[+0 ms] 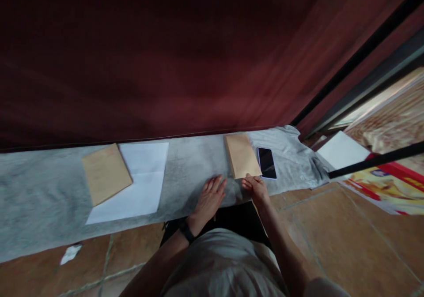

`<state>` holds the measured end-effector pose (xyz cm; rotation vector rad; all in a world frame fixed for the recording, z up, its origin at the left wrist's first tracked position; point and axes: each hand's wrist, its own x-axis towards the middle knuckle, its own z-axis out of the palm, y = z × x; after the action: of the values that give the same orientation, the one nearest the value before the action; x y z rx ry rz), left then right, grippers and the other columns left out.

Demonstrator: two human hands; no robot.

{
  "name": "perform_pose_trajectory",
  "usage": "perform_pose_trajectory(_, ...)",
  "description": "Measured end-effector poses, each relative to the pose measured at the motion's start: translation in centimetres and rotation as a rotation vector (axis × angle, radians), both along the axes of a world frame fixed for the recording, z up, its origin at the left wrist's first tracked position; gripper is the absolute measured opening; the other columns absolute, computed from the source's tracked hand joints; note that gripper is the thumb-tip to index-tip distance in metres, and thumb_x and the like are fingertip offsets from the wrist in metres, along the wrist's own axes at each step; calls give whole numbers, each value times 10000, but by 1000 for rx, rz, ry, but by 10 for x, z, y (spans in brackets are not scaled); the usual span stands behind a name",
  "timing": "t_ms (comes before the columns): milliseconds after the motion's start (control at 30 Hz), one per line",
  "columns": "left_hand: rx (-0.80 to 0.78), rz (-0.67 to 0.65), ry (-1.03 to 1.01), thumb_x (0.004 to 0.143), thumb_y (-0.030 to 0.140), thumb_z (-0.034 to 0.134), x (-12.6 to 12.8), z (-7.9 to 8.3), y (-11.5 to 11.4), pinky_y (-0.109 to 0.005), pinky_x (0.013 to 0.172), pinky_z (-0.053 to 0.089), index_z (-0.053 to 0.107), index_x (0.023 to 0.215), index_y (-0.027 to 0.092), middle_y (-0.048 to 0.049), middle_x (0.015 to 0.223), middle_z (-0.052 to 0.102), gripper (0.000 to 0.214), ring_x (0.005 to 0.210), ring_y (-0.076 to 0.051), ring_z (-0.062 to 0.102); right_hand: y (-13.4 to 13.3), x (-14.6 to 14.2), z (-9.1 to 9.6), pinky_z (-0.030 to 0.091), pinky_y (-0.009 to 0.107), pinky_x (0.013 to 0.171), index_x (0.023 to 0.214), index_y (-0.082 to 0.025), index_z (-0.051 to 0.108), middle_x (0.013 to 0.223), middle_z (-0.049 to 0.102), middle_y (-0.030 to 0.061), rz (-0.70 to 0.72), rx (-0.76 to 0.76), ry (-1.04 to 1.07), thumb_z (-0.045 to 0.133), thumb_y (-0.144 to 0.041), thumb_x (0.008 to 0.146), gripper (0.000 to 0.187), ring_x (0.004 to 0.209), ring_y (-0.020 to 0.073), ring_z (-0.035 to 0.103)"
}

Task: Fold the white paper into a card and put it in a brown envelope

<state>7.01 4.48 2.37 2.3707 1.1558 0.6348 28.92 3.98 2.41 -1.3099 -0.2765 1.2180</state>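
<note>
A stack of brown paper envelopes (243, 156) lies on the grey cloth, slightly right of the middle. At its near edge, my right hand (255, 186) pinches the paper, with the thumb and fingertips at the corner. My left hand (210, 195) rests palm down on the cloth, fingers stretched out, a little left of the stack and apart from it. A dark-screened phone (266, 163) lies just right of the stack. Farther left, another brown envelope (107, 173) lies partly over a white sheet of paper (145, 178).
The grey cloth (192, 156) covers a long narrow surface against a dark red curtain (159, 67). Black bars (357, 54) stand at the right, near a red and yellow printed package (391, 184). A crumpled white scrap (70, 253) lies on the tiled floor (132, 246).
</note>
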Motion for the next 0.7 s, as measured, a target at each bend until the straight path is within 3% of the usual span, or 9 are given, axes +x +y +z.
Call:
perform_pose_trajectory(200,-29,-29,25,981,228,520,-10,-8,-5,-485,1202,335,585,1361,209,-151,1524,519,385,1431,-295,467,1,2,-3,604,209,479,765,-160,693,766,789,86,74,-95,-12,871,-392,761,293,555,145,716)
perform_pose_trajectory(433,-11,-96,146,999,212,495,-9,-5,-7,-467,1229,273,543,1408,163,-163,1542,495,415,1482,-284,397,-5,11,-4,602,241,518,799,-166,687,739,784,103,177,-211,-38,681,-401,928,268,575,161,716)
perform_pose_trajectory(700,125,-111,320,1022,263,487,-12,1,-10,-460,1239,263,522,1434,132,-174,1536,502,434,1467,-273,418,-5,15,-2,590,266,564,831,-174,689,836,798,127,261,-282,-51,567,-393,958,281,630,178,724)
